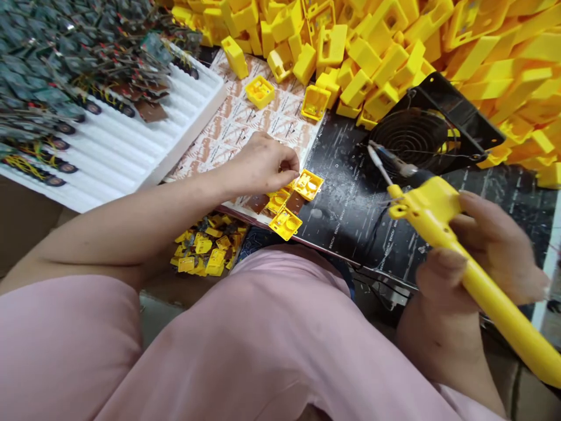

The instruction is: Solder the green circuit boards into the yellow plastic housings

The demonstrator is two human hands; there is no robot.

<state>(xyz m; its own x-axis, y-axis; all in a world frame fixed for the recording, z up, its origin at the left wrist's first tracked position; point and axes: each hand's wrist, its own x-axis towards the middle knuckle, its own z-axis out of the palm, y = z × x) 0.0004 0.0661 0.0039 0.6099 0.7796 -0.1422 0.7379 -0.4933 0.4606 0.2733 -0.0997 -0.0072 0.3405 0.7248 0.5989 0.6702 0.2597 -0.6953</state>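
Around yellow tool, right fingers (482, 216) curled

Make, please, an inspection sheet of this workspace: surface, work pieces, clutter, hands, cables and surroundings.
Surface: black mat, speckled with marks; printed sheet to its left.
Work pieces: three small open yellow cases close together at the front edge.
Clutter: yellow housings heaped at the back; white foam tray loaded with circuit boards.
Left hand: fingers at the cases; grip unclear.
Right hand: holds a yellow tool, metal tip above the mat.
Cables: thin dark ones below the front edge; routing unclear.
Surroundings: black fan behind the tool tip; small yellow parts below the front edge; other people: nothing seen.
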